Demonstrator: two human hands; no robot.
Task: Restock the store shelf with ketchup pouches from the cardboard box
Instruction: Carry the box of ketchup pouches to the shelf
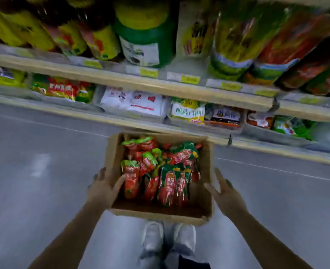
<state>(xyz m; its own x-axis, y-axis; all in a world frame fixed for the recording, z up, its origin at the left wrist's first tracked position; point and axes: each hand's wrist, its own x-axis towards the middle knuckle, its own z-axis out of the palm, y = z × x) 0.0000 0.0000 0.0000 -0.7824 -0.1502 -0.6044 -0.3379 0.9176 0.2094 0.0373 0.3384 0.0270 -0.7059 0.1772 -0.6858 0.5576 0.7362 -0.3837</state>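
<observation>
An open cardboard box (pixel 202 202) is in front of me, above the grey floor, full of several red and green ketchup pouches (pixel 166 171). My left hand (pixel 104 186) grips the box's left wall, thumb inside against a pouch and fingers outside. My right hand (pixel 225 191) is just off the box's right wall with fingers spread and straight; whether it touches the cardboard I cannot tell. The store shelf (pixel 140 82) runs across the view beyond the box. The whole picture is motion-blurred.
The upper shelf holds bottles, a green jar (pixel 144 35) and tall pouches. The lower shelf (pixel 160 125) holds flat packets in trays. Yellow price labels (pixel 190 79) line the shelf edge. My two shoes (pixel 168 241) stand below the box.
</observation>
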